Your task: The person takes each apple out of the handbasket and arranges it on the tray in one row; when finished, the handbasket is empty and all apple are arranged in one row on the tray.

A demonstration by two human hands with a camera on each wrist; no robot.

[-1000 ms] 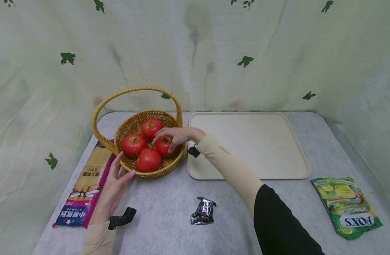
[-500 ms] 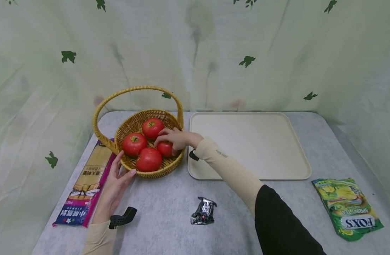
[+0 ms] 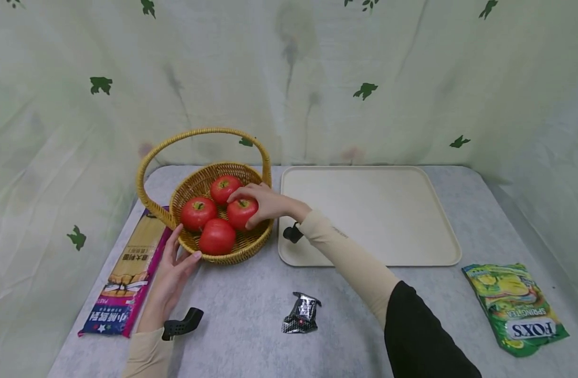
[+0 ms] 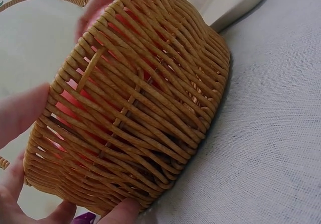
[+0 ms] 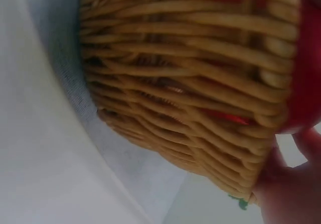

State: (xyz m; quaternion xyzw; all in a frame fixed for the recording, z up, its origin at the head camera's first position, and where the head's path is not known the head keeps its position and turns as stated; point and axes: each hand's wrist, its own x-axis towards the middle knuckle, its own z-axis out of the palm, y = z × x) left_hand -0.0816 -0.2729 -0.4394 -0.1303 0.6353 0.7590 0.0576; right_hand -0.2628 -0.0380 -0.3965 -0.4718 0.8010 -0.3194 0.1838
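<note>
A round wicker basket (image 3: 232, 257) with a tall arched handle stands at the back left and bears several red apples. My right hand (image 3: 269, 203) reaches in over its right side, thumb and fingers curled round the rightmost apple (image 3: 241, 213). Below that lies a front apple (image 3: 217, 237); a left apple (image 3: 198, 213) and a back apple (image 3: 225, 189) sit around it. My left hand (image 3: 168, 278) holds the basket's near left side. In the left wrist view, its thumb (image 4: 25, 111) is at the rim and other fingers lie along the woven wall.
A cream rectangular tray (image 3: 369, 215) lies right of the basket. Left of it is a long pasta packet (image 3: 128, 273), partly under the handle in view. A small silver-black wrapped piece (image 3: 302, 313) lies at front middle, and a green-yellow FOX'S bag (image 3: 515, 310) at right.
My right hand has closed round the rightmost apple and shifted it slightly, its top now showing between thumb and fingers. The front apple has moved a little left. My left hand stays at the basket.
</note>
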